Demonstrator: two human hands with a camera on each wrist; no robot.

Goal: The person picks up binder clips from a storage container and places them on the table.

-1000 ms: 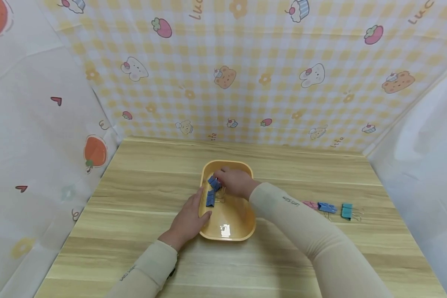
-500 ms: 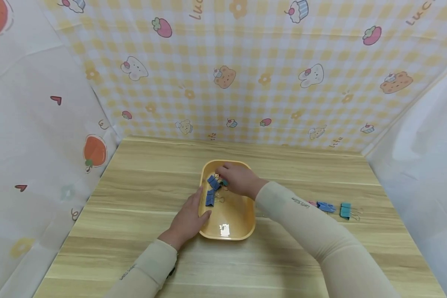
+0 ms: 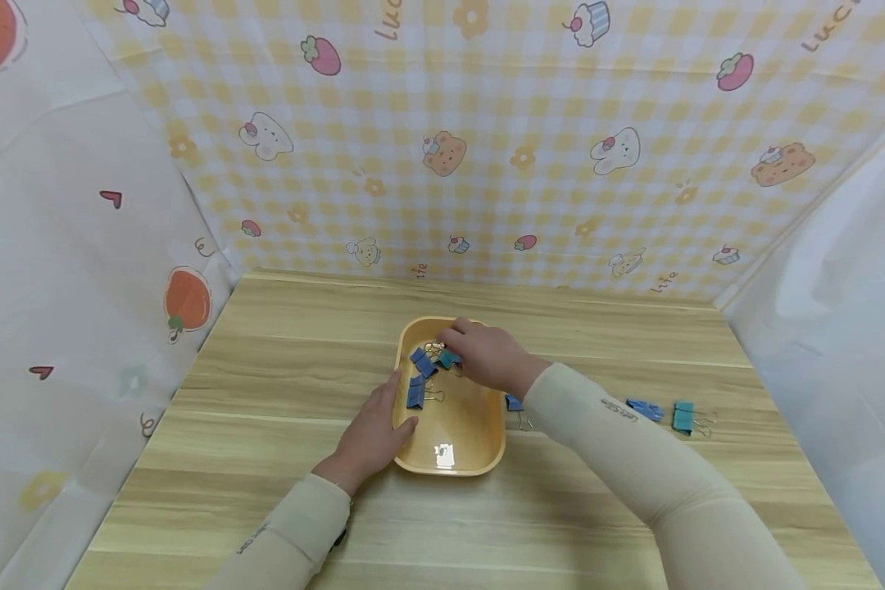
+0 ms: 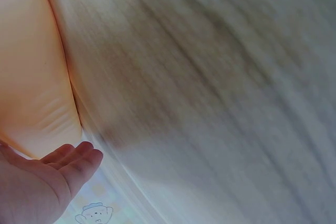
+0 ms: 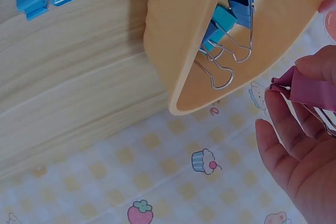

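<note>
Over the tray [image 3: 460, 426], one hand [image 3: 490, 356] partly hides a pink clip [image 5: 315, 90].

Free room in tray [image 3: 465, 430] beside clips [image 3: 416, 392]

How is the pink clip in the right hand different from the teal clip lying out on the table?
Color: the pink clip is dark pink, while the teal clip is blue-green.
Place: the pink clip is pinched in the right hand; the teal clip lies on the table.
Cover: the thumb hides part of the pink clip; nothing covers the teal clip.
Both have wire handles.
</note>
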